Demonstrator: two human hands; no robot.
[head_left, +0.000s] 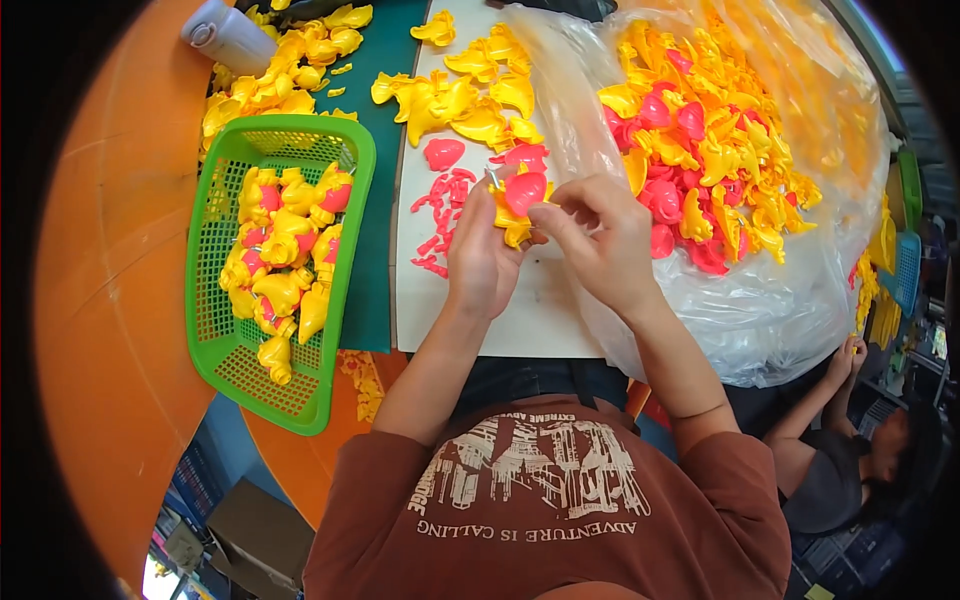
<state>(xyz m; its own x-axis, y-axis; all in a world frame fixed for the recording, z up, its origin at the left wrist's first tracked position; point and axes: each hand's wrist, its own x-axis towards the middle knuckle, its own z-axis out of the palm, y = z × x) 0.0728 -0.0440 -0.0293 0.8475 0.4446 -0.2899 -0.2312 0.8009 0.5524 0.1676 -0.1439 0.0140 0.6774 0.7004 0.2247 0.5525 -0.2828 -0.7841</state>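
My left hand is closed around a yellow plastic toy figure part, holding it over the white board. A glossy pink plastic piece sits on its front, and a thin metal pin sticks up beside it. Thumb and forefinger of my right hand pinch at the right edge of the same part. Just beyond lies another pink piece, partly covered by the held one. Left of my fingers are a loose pink shell and several small pink bits. Yellow shells lie at the board's far side.
A green basket with several yellow and pink figures stands on the left. On the right, a clear plastic bag spills yellow and pink parts. A pale tumbler stands by a yellow heap. Another person sits at the lower right.
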